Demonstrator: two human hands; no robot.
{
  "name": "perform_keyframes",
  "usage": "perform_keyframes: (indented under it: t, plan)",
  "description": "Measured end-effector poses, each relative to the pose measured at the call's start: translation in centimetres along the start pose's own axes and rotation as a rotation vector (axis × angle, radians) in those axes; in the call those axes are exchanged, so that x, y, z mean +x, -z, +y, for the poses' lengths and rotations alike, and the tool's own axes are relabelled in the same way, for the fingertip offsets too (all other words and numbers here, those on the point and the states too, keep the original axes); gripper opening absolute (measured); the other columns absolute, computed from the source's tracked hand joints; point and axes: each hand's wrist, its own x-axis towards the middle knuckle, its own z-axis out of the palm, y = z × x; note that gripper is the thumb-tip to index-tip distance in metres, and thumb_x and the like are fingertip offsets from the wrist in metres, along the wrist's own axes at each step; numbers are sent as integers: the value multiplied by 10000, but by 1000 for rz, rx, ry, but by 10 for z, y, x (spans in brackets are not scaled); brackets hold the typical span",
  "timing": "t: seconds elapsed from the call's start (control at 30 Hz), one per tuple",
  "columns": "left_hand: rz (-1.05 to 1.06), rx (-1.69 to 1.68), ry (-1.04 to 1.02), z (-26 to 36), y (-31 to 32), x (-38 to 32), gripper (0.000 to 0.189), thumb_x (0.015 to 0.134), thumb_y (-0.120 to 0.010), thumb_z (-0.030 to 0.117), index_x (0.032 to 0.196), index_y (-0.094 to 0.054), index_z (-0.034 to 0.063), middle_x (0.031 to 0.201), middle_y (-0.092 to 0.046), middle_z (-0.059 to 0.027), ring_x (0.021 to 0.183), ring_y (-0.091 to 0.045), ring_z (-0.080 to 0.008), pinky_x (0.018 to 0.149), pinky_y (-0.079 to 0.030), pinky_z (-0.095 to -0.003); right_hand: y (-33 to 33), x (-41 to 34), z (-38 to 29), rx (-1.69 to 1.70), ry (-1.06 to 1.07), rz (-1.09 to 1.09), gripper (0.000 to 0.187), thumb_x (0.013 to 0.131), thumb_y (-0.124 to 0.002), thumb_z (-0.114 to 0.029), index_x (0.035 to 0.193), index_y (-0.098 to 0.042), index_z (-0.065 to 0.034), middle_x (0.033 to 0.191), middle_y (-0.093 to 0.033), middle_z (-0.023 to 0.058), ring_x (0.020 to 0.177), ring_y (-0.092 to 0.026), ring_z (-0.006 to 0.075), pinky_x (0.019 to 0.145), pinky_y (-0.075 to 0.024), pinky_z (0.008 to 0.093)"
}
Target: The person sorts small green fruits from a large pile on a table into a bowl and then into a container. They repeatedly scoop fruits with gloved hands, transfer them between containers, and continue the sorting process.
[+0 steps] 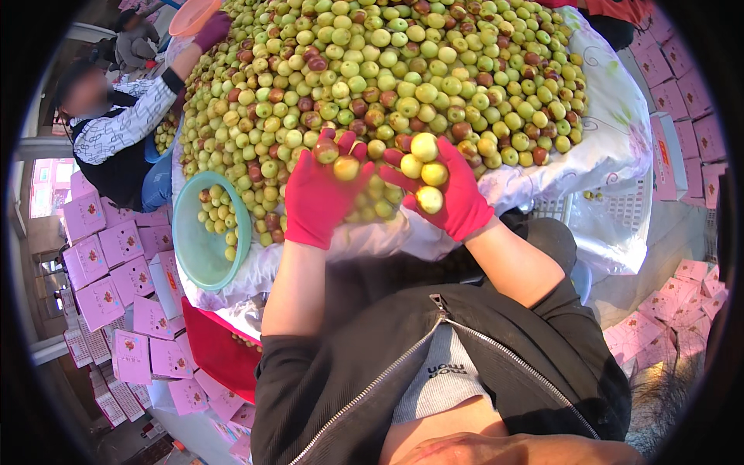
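Observation:
A large heap of green and reddish-brown jujubes (372,75) lies in front of me on a white floral cloth (616,122). My left hand (322,200), in a red glove, is palm up at the heap's near edge. Two jujubes (347,168) rest against its fingers. My right hand (456,200), gloved the same way, is tilted up beside it and holds several yellow-green jujubes (425,147) in the palm and fingers. A small gap separates the hands, with more jujubes of the heap below and behind them.
Left of my left hand, a pale green plastic bowl (186,244) holds several jujubes. A co-worker (116,128) sits at the left, one gloved hand near an orange basin (192,16). Pink cartons (99,302) are stacked at left and right. A white plastic crate (630,203) stands below the cloth.

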Motion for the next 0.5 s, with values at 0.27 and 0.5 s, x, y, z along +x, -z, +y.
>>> perform_keyframes:
  t: [0.27,0.5]
  plan:
    - [303,1108,-345,-93,-34,-27,434,949,-472,96,1373,-393,40,1348,-474,-125,1254,-443,-223,1060,-349,-365,2,-16,20,64,-2,47,380,908,-552,-394,1169,-572,-119,1134,-616,90,1020,-593,280,883,-497,436]
    - [-46,1664,-544,-146,-81,-31,657,839,-587,119,1427,-313,16,1425,-387,-165,1276,-403,-272,1076,-294,-388,-14,-63,-1,22,171,-68,439,916,-521,-459,1147,-571,-88,1104,-617,80,1012,-607,231,854,-508,376]
